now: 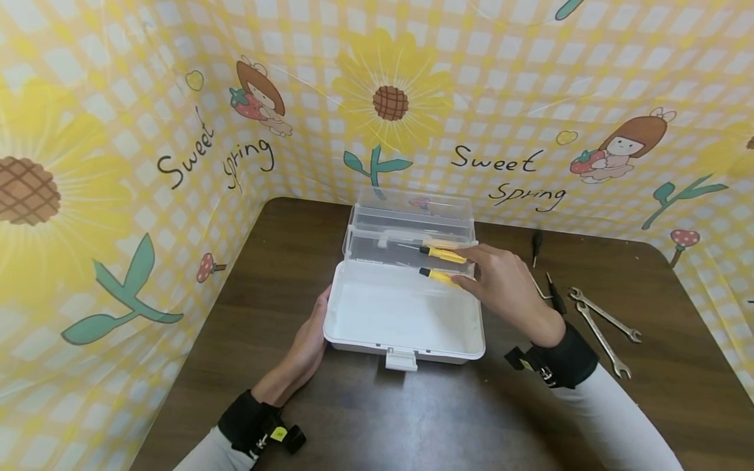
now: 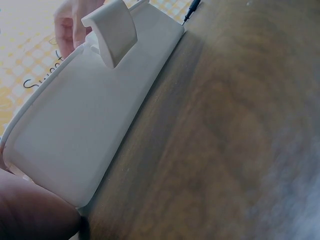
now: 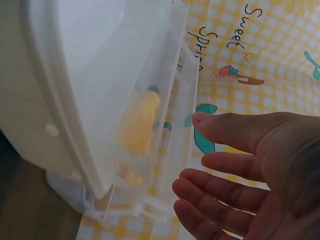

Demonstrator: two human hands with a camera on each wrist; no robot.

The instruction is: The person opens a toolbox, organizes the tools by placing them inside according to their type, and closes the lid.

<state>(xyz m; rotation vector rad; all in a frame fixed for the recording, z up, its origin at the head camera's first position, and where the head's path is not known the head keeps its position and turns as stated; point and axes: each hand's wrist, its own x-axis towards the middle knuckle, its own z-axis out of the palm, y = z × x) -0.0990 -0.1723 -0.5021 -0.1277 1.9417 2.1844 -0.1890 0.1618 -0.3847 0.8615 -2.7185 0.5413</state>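
A white plastic toolbox (image 1: 406,320) stands with its clear lid (image 1: 415,203) swung back and a translucent tray (image 1: 377,247) raised behind the base. My left hand (image 1: 309,340) rests along the box's left side; in the left wrist view its finger (image 2: 35,207) touches the lower front corner. Two yellow-handled screwdrivers (image 1: 444,254) show at the tray, one nearer the front. My right hand (image 1: 506,284) is over the right rear corner, fingertips close to the yellow handles. In the right wrist view its fingers are spread and hold nothing, with a yellow handle (image 3: 140,122) behind the translucent plastic.
Right of the box lie two black-handled screwdrivers (image 1: 555,294), a bent hex key (image 1: 540,288) and two open-end wrenches (image 1: 607,340). A white latch (image 1: 402,359) juts from the box front. Behind the brown table (image 1: 283,248) hangs a yellow checked cloth (image 1: 318,98).
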